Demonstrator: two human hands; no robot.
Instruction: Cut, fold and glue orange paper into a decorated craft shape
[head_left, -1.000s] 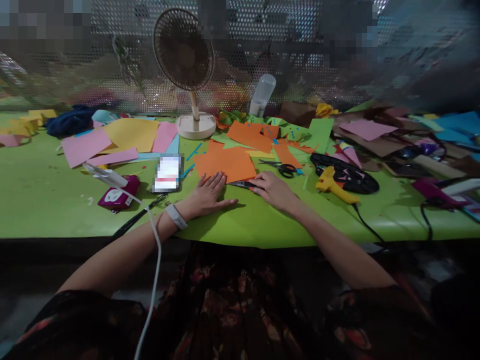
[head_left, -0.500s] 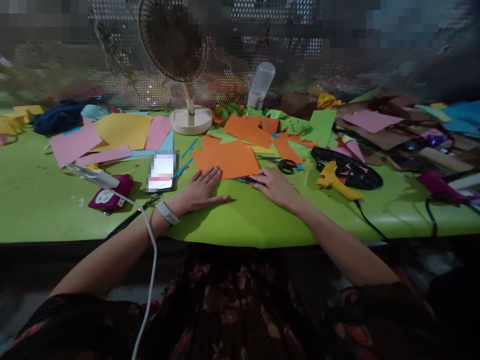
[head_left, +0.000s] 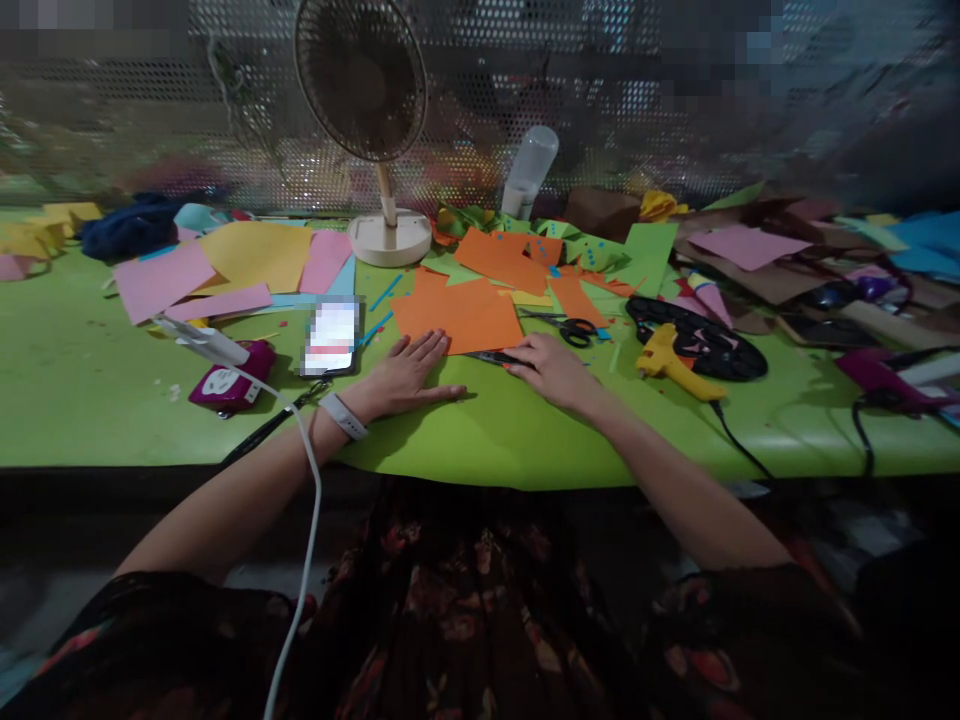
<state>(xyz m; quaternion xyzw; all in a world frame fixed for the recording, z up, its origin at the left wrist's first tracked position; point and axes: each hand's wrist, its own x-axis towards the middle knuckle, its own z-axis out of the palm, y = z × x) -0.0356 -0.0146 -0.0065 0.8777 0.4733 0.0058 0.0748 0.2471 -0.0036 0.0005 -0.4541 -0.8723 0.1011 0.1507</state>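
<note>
My left hand [head_left: 412,377] lies flat with its fingers stretched, fingertips pressing the near-left edge of an orange paper sheet [head_left: 459,315]. At the sheet's near-right corner, my right hand [head_left: 551,370] is closed on the end of a slim dark tool [head_left: 491,357]. The tool lies low along the sheet's near edge; its kind is too small and dim to make out. Black-handled scissors [head_left: 576,331] lie just beyond my right hand. A smaller orange piece [head_left: 576,301] is behind them.
A lit phone [head_left: 332,337] and a purple device [head_left: 232,382] with a white cable lie left. A fan [head_left: 390,240] stands behind. At right are a yellow glue gun [head_left: 671,365], a black tray [head_left: 705,340] and heaped paper [head_left: 750,245]. The green table's [head_left: 465,455] front edge is near.
The view has shifted slightly, so most things sit a little further right. Both hands keep the same places on the orange sheet and the dark tool.
</note>
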